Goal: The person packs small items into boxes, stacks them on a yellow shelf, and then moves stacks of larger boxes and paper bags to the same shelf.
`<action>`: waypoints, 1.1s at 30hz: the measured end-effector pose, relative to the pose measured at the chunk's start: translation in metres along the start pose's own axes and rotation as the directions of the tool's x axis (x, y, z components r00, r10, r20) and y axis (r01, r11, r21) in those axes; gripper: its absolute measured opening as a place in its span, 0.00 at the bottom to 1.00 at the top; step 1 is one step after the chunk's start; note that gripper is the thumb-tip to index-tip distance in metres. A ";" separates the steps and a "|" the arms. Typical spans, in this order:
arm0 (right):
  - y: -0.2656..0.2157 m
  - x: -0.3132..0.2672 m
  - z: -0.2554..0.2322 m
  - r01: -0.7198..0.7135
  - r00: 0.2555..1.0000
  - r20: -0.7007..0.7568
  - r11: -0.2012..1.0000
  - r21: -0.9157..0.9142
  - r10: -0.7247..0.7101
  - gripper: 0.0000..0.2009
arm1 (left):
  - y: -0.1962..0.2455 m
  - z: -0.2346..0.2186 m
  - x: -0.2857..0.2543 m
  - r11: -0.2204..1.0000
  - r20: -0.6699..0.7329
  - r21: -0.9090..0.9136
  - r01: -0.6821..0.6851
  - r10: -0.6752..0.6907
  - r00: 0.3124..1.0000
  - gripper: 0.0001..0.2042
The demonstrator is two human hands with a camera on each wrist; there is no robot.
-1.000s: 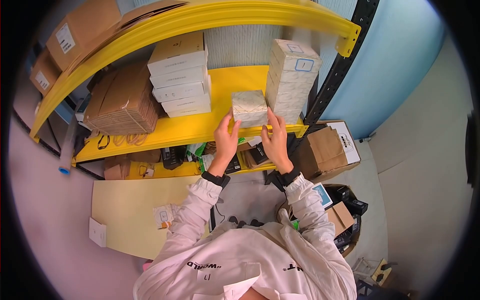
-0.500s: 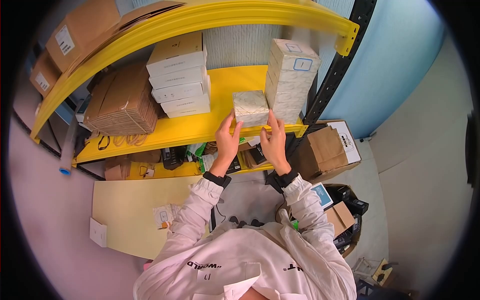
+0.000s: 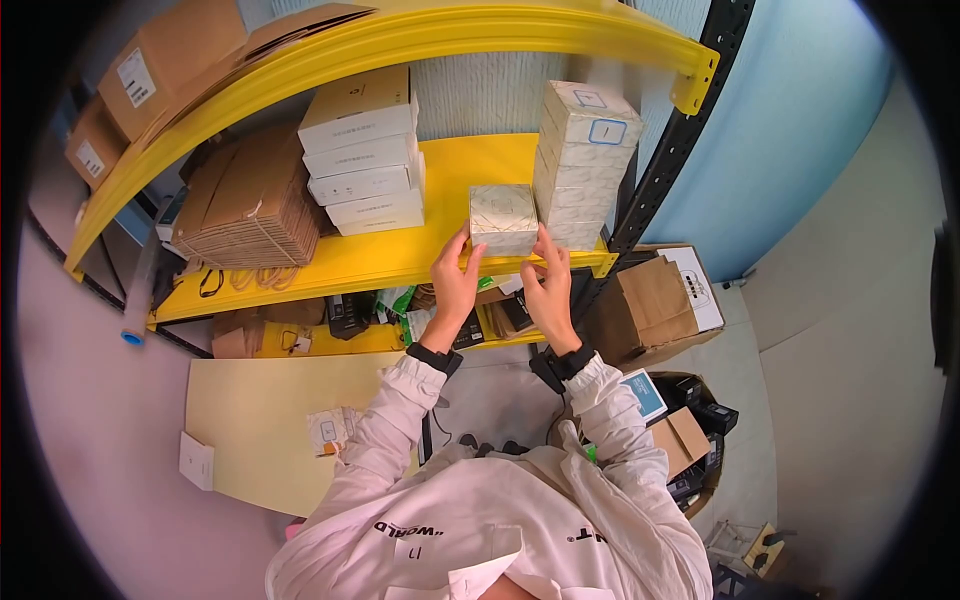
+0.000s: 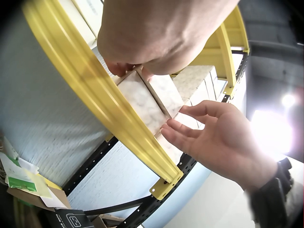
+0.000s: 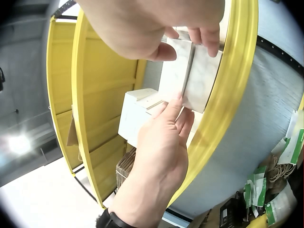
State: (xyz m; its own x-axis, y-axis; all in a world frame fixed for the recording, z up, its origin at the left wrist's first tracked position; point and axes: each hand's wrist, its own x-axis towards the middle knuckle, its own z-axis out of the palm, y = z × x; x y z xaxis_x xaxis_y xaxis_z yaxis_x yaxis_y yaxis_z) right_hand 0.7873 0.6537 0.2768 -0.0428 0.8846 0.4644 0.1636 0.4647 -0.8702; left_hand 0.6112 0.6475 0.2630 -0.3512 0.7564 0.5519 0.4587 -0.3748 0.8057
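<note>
Marble-patterned boxes point(image 3: 503, 210), with a dark seam between them in both wrist views, stand at the front of the yellow shelf point(image 3: 470, 160). At their left side is my left hand point(image 3: 456, 290), its fingertips on the side and its thumb at the front corner. My right hand point(image 3: 549, 295) touches the opposite side with its fingertips, the fingers mostly straight. In the right wrist view, the left thumb lies along the seam of the boxes point(image 5: 203, 83). A tall stack of similar marbled boxes point(image 3: 583, 165) rises close on the right.
White boxes point(image 3: 368, 190) are piled on the shelf at the left, beside tied flat cardboard point(image 3: 245, 215). A yellow beam point(image 3: 420, 38) arches overhead, and a black upright point(image 3: 655, 160) bounds the right. Below are a pale table point(image 3: 255, 410) and an open carton point(image 3: 655, 305).
The marbled boxes in my hands have shifted very slightly right toward the tall stack. The left fingers have moved in slightly with them, and both hands remain at the sides.
</note>
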 end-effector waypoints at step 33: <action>0.008 0.004 0.001 0.038 0.999 0.031 0.997 -0.062 -0.036 0.35 | 0.001 0.004 0.005 0.998 -0.058 -0.051 0.029 -0.032 0.998 0.20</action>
State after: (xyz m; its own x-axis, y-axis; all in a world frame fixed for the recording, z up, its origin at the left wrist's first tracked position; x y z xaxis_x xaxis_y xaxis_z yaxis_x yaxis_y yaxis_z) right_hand 0.7876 0.6609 0.2717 -0.0796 0.8681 0.4900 0.2224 0.4947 -0.8402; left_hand 0.6132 0.6538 0.2657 -0.4129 0.7354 0.5373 0.4060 -0.3795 0.8314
